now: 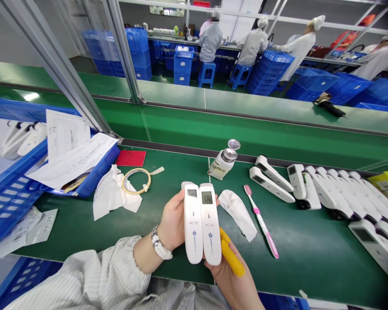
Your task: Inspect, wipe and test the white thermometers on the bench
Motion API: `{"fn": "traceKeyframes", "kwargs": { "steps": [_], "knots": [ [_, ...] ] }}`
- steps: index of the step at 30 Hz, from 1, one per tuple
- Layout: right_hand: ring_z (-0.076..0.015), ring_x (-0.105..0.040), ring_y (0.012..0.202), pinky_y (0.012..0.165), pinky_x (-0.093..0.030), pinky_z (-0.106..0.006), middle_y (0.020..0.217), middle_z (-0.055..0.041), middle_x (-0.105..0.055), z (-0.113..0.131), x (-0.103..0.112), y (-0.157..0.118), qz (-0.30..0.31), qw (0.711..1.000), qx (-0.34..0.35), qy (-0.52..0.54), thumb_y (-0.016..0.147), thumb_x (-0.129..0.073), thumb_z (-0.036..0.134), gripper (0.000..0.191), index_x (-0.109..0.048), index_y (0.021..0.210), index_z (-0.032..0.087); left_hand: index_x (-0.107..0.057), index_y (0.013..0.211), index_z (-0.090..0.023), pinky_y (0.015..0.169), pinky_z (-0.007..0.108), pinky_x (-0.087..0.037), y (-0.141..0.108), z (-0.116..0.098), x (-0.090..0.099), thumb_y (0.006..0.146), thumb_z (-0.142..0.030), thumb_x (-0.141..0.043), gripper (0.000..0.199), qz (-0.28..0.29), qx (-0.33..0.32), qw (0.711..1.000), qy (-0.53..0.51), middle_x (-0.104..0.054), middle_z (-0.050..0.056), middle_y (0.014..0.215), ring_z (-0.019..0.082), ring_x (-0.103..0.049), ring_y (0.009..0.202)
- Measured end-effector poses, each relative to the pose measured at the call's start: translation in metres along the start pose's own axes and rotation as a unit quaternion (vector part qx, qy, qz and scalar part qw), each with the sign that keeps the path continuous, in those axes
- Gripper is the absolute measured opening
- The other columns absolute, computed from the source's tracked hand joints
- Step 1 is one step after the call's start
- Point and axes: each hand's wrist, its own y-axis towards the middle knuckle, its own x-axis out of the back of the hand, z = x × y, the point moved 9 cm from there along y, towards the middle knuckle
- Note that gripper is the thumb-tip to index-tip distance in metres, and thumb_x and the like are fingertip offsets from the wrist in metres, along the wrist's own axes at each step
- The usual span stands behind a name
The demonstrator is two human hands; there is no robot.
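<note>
Two white infrared thermometers are held side by side above the green bench, their small grey displays facing me. My left hand (172, 224) is closed around the left thermometer (193, 232). The right thermometer (211, 234) rests in my right hand (234, 275), which wears yellow finger covers and grips it from behind and below. Its screen reads something like "CA2"; the left one is only partly legible. Just right of my hands lie a crumpled white cloth (237, 213) and a pink-and-white toothbrush (261, 221).
Several more thermometers (342, 191) line the right side. A pump bottle (223, 162) with its lid up stands at the back. On the left are a tape roll (125, 183), another cloth (108, 193), a red card (131, 158) and blue baskets (16, 193) with papers. Co-workers sit beyond the frame.
</note>
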Motion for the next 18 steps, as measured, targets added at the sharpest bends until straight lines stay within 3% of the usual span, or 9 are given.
{"fn": "traceKeyframes", "kwargs": {
  "steps": [4, 7, 10, 12, 14, 18],
  "knots": [
    [-0.0226, -0.068, 0.077, 0.063, -0.056, -0.033, 0.093, -0.004, -0.072, 0.005, -0.004, 0.001, -0.009, 0.999, 0.033, -0.012, 0.07, -0.072, 0.045, 0.035, -0.067, 0.101, 0.029, -0.04, 0.133, -0.018, 0.095, 0.041, -0.037, -0.001, -0.001, 0.009, 0.082, -0.033, -0.051, 0.054, -0.032, -0.051, 0.998, 0.035, -0.063, 0.01, 0.112, 0.028, -0.057, 0.107],
    [-0.021, -0.067, 0.08, 0.069, -0.056, -0.032, 0.093, -0.0012, -0.072, 0.011, 0.003, 0.002, -0.049, 0.996, 0.067, -0.025, 0.067, -0.077, 0.04, 0.033, -0.068, 0.097, 0.03, -0.033, 0.136, -0.029, 0.093, 0.039, -0.039, -0.003, -0.001, 0.01, 0.08, -0.022, -0.056, 0.061, -0.037, -0.079, 0.993, 0.079, -0.064, 0.006, 0.109, 0.024, -0.06, 0.1],
    [-0.0239, -0.066, 0.082, 0.072, -0.055, -0.038, 0.095, -0.0037, -0.072, 0.014, 0.005, 0.005, -0.048, 0.996, 0.074, -0.032, 0.074, -0.066, 0.048, 0.032, -0.067, 0.1, 0.028, -0.031, 0.136, -0.032, 0.09, 0.039, -0.041, -0.004, -0.001, 0.01, 0.08, -0.022, -0.058, 0.063, -0.034, -0.081, 0.989, 0.117, -0.063, 0.005, 0.11, 0.023, -0.06, 0.099],
    [-0.0268, -0.064, 0.091, 0.078, -0.053, -0.042, 0.102, -0.0057, -0.069, 0.018, 0.003, 0.006, -0.027, 0.993, 0.087, -0.079, 0.078, -0.064, 0.045, 0.034, -0.064, 0.107, 0.027, -0.035, 0.135, -0.03, 0.09, 0.037, -0.042, -0.005, -0.002, 0.009, 0.078, -0.021, -0.061, 0.063, -0.037, -0.089, 0.986, 0.137, -0.062, 0.006, 0.113, 0.023, -0.059, 0.1],
    [-0.0277, -0.061, 0.099, 0.085, -0.05, -0.043, 0.108, -0.0058, -0.066, 0.027, 0.002, 0.004, -0.025, 0.975, 0.132, -0.176, 0.077, -0.068, 0.035, 0.038, -0.059, 0.113, 0.028, -0.037, 0.134, -0.029, 0.09, 0.037, -0.043, -0.005, -0.003, 0.009, 0.076, -0.02, -0.063, 0.063, -0.044, -0.096, 0.983, 0.148, -0.061, 0.006, 0.114, 0.024, -0.059, 0.101],
    [-0.0282, -0.054, 0.106, 0.091, -0.045, -0.045, 0.119, -0.0079, -0.055, 0.04, -0.002, -0.009, -0.052, 0.896, 0.25, -0.363, 0.081, -0.064, 0.027, 0.044, -0.052, 0.123, 0.03, -0.029, 0.136, -0.029, 0.092, 0.04, -0.043, -0.006, -0.002, 0.008, 0.077, -0.02, -0.063, 0.069, -0.06, -0.099, 0.98, 0.159, -0.059, 0.008, 0.12, 0.026, -0.056, 0.108]
  ]
}}
